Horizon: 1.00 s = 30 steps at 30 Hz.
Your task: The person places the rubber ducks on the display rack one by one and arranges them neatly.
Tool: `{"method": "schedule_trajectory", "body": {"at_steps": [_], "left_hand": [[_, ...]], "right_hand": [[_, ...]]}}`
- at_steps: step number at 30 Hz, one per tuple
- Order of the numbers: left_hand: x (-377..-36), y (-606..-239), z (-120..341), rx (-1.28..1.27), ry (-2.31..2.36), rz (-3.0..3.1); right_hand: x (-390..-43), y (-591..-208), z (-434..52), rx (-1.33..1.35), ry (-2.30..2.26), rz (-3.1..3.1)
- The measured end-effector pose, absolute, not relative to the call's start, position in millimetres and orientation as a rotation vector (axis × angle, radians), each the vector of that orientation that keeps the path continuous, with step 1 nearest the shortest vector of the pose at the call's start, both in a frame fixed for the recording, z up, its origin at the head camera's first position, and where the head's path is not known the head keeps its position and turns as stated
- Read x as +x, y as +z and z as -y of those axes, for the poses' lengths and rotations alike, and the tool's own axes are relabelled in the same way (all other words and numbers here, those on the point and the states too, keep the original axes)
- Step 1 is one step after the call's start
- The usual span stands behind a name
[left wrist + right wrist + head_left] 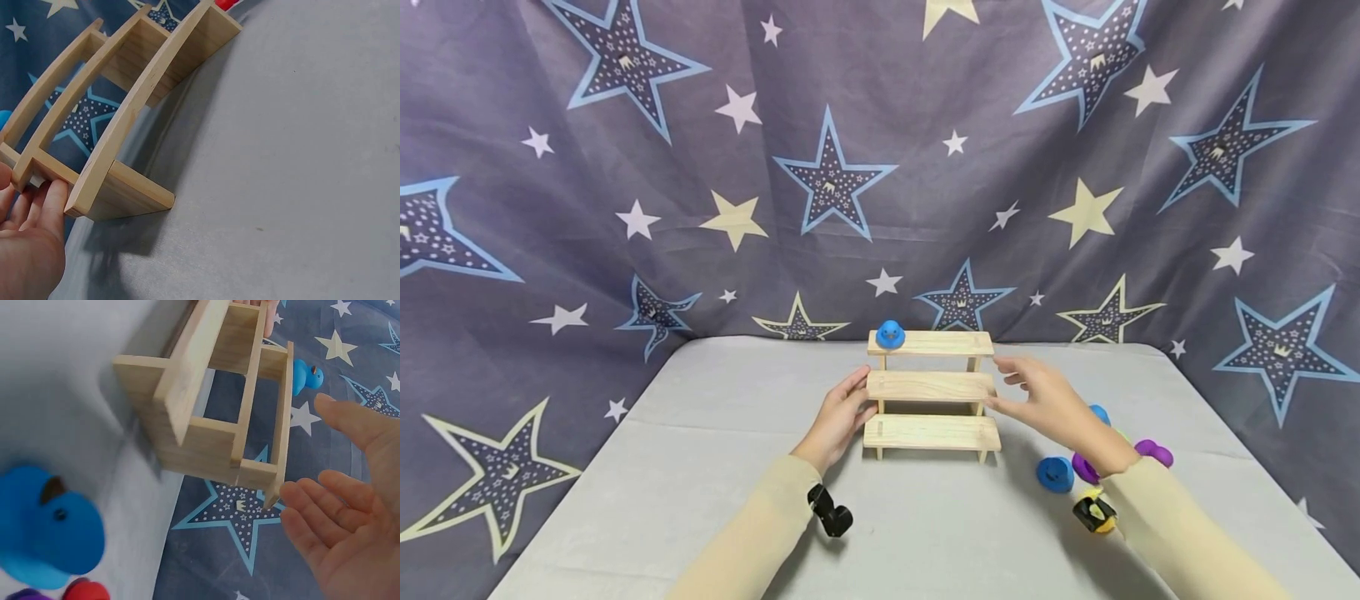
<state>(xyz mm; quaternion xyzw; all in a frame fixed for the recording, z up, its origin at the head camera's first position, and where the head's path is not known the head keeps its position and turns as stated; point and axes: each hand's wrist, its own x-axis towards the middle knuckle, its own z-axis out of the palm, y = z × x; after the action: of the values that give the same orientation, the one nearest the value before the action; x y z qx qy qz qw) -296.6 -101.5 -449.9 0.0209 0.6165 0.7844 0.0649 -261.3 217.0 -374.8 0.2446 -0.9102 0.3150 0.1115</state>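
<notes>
A small three-tier wooden shelf [931, 385] stands on the table, with a blue rubber duck [891, 335] at the left of its top plank. My left hand [838, 421] touches the shelf's left end around the middle plank, fingers fairly straight; the left wrist view shows its fingertips against the wooden end. On the other side, my right hand [1047, 398] has its thumb and fingers spread at the right end. In the right wrist view this palm faces the shelf, fingertips close to a plank's end and nothing in the grasp.
Right of the shelf, partly under my right forearm, lie a blue duck [1056, 474], a purple toy [1153, 452] and other colourful toys. A red item [87, 590] shows at the right wrist view's lower edge. A star-patterned curtain [820, 275] hangs behind the grey table [715, 467].
</notes>
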Motion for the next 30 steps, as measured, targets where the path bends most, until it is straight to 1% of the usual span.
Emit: {"method": "schedule_trajectory", "body": {"at_steps": [12, 24, 30], "left_hand": [[-297, -449, 101, 0.048, 2.368, -1.851], [-297, -449, 102, 0.065, 2.369, -1.846], [-297, -449, 102, 0.048, 2.370, -1.845]], "right_hand": [[-239, -390, -239, 0.726, 0.827, 2.697], [-222, -409, -271, 0.638, 0.852, 2.863], [-216, -421, -282, 0.705, 0.792, 2.893]]}}
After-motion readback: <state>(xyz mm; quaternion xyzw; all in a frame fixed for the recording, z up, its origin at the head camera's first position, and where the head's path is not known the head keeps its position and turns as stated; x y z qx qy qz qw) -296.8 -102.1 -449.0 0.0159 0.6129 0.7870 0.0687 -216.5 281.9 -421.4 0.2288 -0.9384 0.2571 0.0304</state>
